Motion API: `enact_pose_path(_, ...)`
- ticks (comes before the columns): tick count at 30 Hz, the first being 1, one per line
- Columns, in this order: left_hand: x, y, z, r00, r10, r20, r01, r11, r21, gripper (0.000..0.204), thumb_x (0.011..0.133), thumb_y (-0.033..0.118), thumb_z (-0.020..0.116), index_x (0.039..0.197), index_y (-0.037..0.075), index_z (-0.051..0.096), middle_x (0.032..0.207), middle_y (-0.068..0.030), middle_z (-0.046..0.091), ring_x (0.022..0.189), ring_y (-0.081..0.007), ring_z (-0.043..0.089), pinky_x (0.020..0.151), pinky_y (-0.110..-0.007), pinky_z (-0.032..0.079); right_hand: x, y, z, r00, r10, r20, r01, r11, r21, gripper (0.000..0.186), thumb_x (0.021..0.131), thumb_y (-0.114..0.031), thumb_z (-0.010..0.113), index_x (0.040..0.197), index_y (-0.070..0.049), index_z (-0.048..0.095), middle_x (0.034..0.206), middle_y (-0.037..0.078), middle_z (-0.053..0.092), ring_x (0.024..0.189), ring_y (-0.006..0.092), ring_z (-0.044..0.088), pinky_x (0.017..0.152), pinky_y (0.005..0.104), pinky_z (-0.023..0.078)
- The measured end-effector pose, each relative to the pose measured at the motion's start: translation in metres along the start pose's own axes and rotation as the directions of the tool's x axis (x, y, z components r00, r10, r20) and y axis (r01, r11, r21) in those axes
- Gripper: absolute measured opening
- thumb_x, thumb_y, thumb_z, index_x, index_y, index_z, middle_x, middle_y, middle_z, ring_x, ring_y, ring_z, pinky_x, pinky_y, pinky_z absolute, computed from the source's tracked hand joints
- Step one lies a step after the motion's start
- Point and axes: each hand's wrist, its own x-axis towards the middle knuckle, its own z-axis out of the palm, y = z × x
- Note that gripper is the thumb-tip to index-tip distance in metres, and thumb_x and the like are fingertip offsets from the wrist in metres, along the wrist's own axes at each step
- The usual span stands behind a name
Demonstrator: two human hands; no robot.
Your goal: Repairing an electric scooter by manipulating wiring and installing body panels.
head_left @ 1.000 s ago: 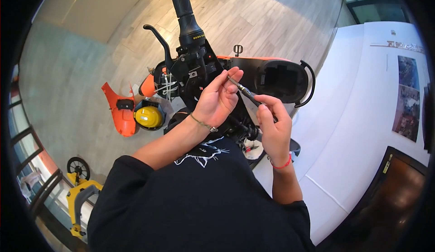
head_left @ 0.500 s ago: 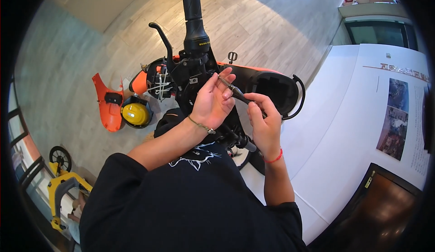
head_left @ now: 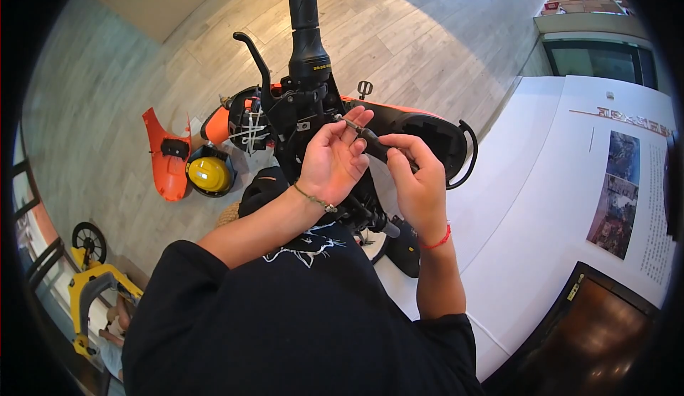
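Observation:
My left hand (head_left: 335, 164), palm up, has its curled fingers against the metal shaft and tip of a black-handled screwdriver (head_left: 369, 137); a small silvery piece at the tip is too small to name. My right hand (head_left: 418, 186) grips the screwdriver's handle. Both are over a black handlebar assembly (head_left: 308, 64) with a twist grip and brake lever (head_left: 260, 64), part of an orange and black scooter (head_left: 217, 126). White cable ties (head_left: 251, 131) show among its wiring left of my hands.
An orange body panel (head_left: 164, 157) and a yellow helmet (head_left: 211, 173) lie on the left floor. A yellow wheeled frame (head_left: 96, 285) and part of another person (head_left: 114, 346) are at lower left. A white wall board (head_left: 527, 182) with pictures and a dark screen (head_left: 598, 325) stand at right.
My view has shifted, so the scooter and wall sit further left and lower than a second ago. The screwdriver stays between both hands, its handle slightly more covered by my right fingers.

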Motion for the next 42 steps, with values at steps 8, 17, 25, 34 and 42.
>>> enact_pose_path(8, -0.004, -0.001, 0.001, 1.000, 0.000, -0.004, 0.000, 0.999, 0.036, 0.034, 0.095, 0.016, 0.037, 0.127, 0.009, 0.047, 0.121, -0.0038, 0.059, 0.071, -0.0123, 0.058, 0.059, -0.025, 0.045, -0.005, 0.008, 0.003, 0.999, -0.034, -0.021, 0.034, 0.999, -0.021, 0.017, 0.086, -0.004, 0.053, 0.099, 0.003, 0.061, 0.083, 0.011, 0.066, 0.072, 0.0088, 0.057, 0.066, 0.0235, 0.046)
enact_pose_path(17, -0.009, 0.002, 0.004, 0.999, -0.007, -0.050, 0.014, 0.988, 0.152, 0.036, 0.095, 0.020, 0.041, 0.127, 0.004, 0.046, 0.121, -0.0085, 0.058, 0.076, -0.0129, 0.061, 0.063, -0.025, 0.049, -0.002, 0.012, 0.007, 1.000, 0.018, 0.012, -0.018, 1.000, 0.015, 0.018, 0.087, -0.004, 0.052, 0.101, 0.003, 0.060, 0.087, 0.011, 0.066, 0.077, 0.0104, 0.061, 0.069, 0.0246, 0.047)
enact_pose_path(25, -0.105, 0.072, 0.013, 0.983, 0.151, -0.100, 0.035, 0.381, 0.924, 0.021, 0.092, 0.019, 0.047, 0.104, 0.004, 0.055, 0.096, -0.0086, 0.061, 0.082, -0.0107, 0.059, 0.079, -0.025, 0.047, 0.001, 0.018, 0.008, 0.995, -0.101, -0.019, 0.101, 0.995, 0.002, 0.018, 0.086, -0.005, 0.052, 0.100, 0.003, 0.060, 0.078, 0.011, 0.064, 0.067, 0.0102, 0.056, 0.063, 0.0232, 0.045)
enact_pose_path(34, -0.002, 0.142, -0.035, 0.977, 0.207, -0.051, -0.123, 0.739, 0.662, 0.035, 0.096, 0.031, 0.039, 0.111, 0.005, 0.056, 0.105, -0.0072, 0.063, 0.097, -0.0177, 0.059, 0.087, -0.031, 0.047, -0.003, 0.014, 0.017, 0.996, -0.080, -0.032, 0.080, 0.997, 0.005, 0.018, 0.085, -0.007, 0.055, 0.099, 0.001, 0.060, 0.067, 0.010, 0.060, 0.056, 0.0112, 0.052, 0.054, 0.0258, 0.041)
enact_pose_path(42, 0.016, 0.118, -0.029, 0.991, -0.009, -0.133, 0.090, 0.785, 0.614, 0.050, 0.097, 0.044, 0.030, 0.115, 0.006, 0.056, 0.105, -0.0094, 0.064, 0.092, -0.0220, 0.064, 0.081, -0.037, 0.053, -0.009, 0.004, 0.020, 0.997, -0.067, -0.047, 0.064, 0.995, -0.073, 0.015, 0.084, -0.009, 0.056, 0.096, -0.001, 0.061, 0.066, 0.013, 0.060, 0.055, 0.0206, 0.056, 0.054, 0.0295, 0.043)
